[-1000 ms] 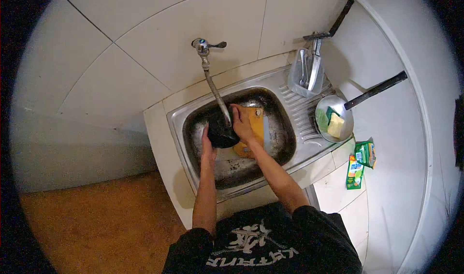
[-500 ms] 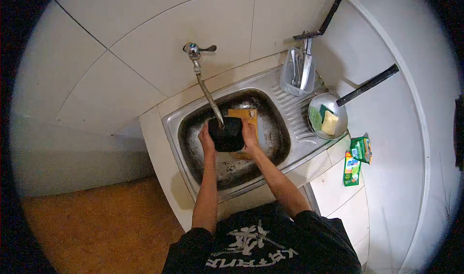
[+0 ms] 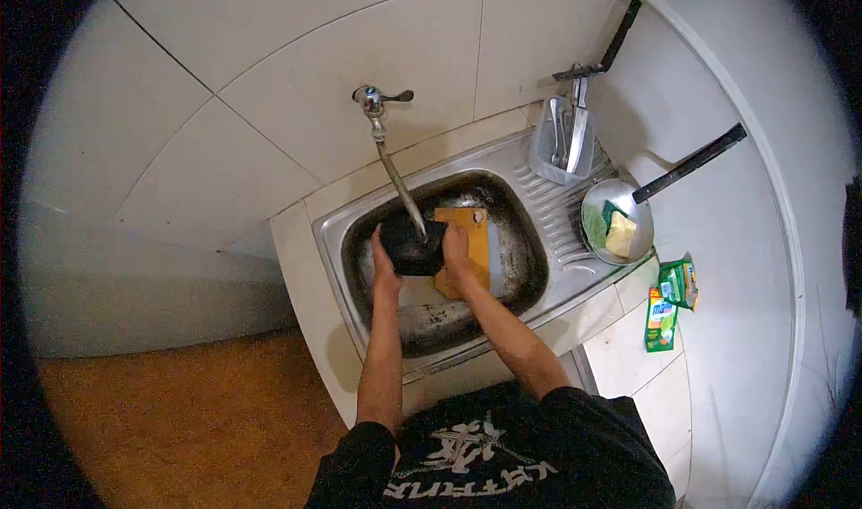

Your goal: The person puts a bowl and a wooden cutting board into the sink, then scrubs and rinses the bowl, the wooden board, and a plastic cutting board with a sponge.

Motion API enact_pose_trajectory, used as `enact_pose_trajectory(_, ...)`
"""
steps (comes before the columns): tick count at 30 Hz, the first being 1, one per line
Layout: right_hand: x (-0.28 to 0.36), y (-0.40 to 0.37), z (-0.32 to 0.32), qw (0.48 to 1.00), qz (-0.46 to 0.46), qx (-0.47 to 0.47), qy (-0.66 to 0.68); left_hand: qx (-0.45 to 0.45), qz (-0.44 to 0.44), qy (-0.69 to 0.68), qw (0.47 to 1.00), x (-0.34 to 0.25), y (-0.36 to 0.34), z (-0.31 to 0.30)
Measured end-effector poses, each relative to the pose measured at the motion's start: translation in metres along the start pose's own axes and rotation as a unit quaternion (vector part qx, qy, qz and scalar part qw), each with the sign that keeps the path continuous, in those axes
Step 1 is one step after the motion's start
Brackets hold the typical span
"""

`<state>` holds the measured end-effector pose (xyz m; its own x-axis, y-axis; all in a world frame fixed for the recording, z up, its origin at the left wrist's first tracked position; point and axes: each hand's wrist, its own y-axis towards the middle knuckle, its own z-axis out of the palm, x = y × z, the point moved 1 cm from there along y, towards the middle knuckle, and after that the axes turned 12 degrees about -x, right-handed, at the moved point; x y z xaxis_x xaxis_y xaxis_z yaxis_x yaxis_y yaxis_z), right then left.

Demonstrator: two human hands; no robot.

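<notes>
My left hand (image 3: 382, 258) and my right hand (image 3: 457, 250) grip opposite sides of a black squarish dish (image 3: 411, 256), thumbs hidden or hard to make out. They hold it inside the metal sink (image 3: 532, 276), right under the mouth of the faucet (image 3: 401, 184). Whether water flows is hard to see. Beneath the dish and my right hand, a wooden cutting board (image 3: 479, 249) lies in the sink, partly covered. A pale flat thing (image 3: 495, 256) shows at the board's right edge.
On the ribbed drainboard (image 3: 536, 202) stand a clear plastic container (image 3: 545, 154) with cutlery and knives, and a pan (image 3: 626, 250) holding sponges (image 3: 620, 235). Green packets (image 3: 661, 320) lie on the tiles at right. A lever handle (image 3: 397, 97) sticks out from the wall.
The black dish is tilted and turned more edge-on under the faucet, with both hands still on it. More of the cutting board shows. The whole view has shifted slightly.
</notes>
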<state>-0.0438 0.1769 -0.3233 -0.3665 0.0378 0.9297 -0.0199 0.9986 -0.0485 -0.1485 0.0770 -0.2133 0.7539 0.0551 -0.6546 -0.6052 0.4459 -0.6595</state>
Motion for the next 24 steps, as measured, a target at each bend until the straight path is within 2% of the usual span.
enact_pose_trajectory(1,-0.032,0.009,0.008,0.999,0.022,0.038,-0.006,0.002,-0.002,-0.001,1.0,0.003,0.003,0.007)
enact_pose_trajectory(2,-0.01,0.006,-0.008,0.999,0.02,0.036,-0.007,-0.025,0.035,0.041,0.998,0.006,0.009,0.013)
enact_pose_trajectory(3,0.032,-0.003,-0.036,0.968,0.2,0.039,0.144,-0.052,0.071,0.083,0.993,0.01,0.015,0.018)
enact_pose_trajectory(4,0.054,-0.011,-0.053,0.883,0.37,0.039,0.287,-0.049,0.068,0.084,0.993,0.015,0.02,0.019)
enact_pose_trajectory(5,0.038,-0.007,-0.063,0.849,0.39,0.156,0.32,-0.042,0.071,0.112,0.99,0.022,0.027,0.021)
enact_pose_trajectory(6,0.048,-0.005,-0.078,0.85,0.389,0.152,0.321,-0.035,0.075,0.141,0.987,0.026,0.03,0.024)
enact_pose_trajectory(7,0.072,-0.007,-0.097,0.813,0.436,0.192,0.335,-0.028,0.176,0.203,0.963,0.026,0.02,0.029)
enact_pose_trajectory(8,0.085,-0.007,-0.11,0.771,0.481,0.232,0.347,-0.023,0.175,0.204,0.963,0.03,0.025,0.03)
enact_pose_trajectory(9,0.079,-0.005,-0.117,0.772,0.48,0.229,0.349,0.01,0.159,0.151,0.976,0.035,0.03,0.031)
enact_pose_trajectory(11,0.067,-0.004,-0.126,0.698,0.493,0.304,0.421,0.046,0.142,0.097,0.984,0.043,0.039,0.031)
enact_pose_trajectory(13,0.065,-0.007,-0.135,0.708,0.506,0.295,0.394,0.123,0.112,-0.038,0.985,0.043,0.036,0.035)
enact_pose_trajectory(15,0.058,-0.011,-0.138,0.717,0.519,0.288,0.365,0.131,0.102,0.01,0.986,0.039,0.025,0.034)
enact_pose_trajectory(17,0.04,-0.011,-0.13,0.793,0.391,0.306,0.352,0.137,0.094,0.057,0.984,0.022,-0.009,0.043)
enact_pose_trajectory(18,0.03,-0.011,-0.127,0.793,0.389,0.309,0.352,0.053,0.015,0.091,0.994,0.008,-0.044,0.056)
enact_pose_trajectory(19,0.025,-0.01,-0.126,0.858,0.269,0.303,0.315,-0.032,-0.065,0.122,0.99,0.0,-0.064,0.061)
enact_pose_trajectory(20,0.02,-0.01,-0.124,0.906,0.145,0.289,0.273,-0.033,-0.062,0.122,0.99,0.009,-0.047,0.049)
enact_pose_trajectory(21,0.037,-0.014,-0.133,0.906,0.143,0.289,0.275,0.002,-0.083,0.107,0.991,0.024,-0.015,0.032)
enact_pose_trajectory(22,0.074,-0.022,-0.152,0.953,0.027,0.252,0.167,0.039,-0.106,0.093,0.989,0.034,0.002,0.022)
enact_pose_trajectory(23,0.097,-0.026,-0.163,0.973,-0.089,0.207,0.054,0.04,-0.105,0.093,0.989,0.033,-0.006,0.02)
enact_pose_trajectory(24,0.098,-0.025,-0.165,0.973,-0.09,0.207,0.054,0.066,-0.034,0.127,0.989,0.029,-0.018,0.019)
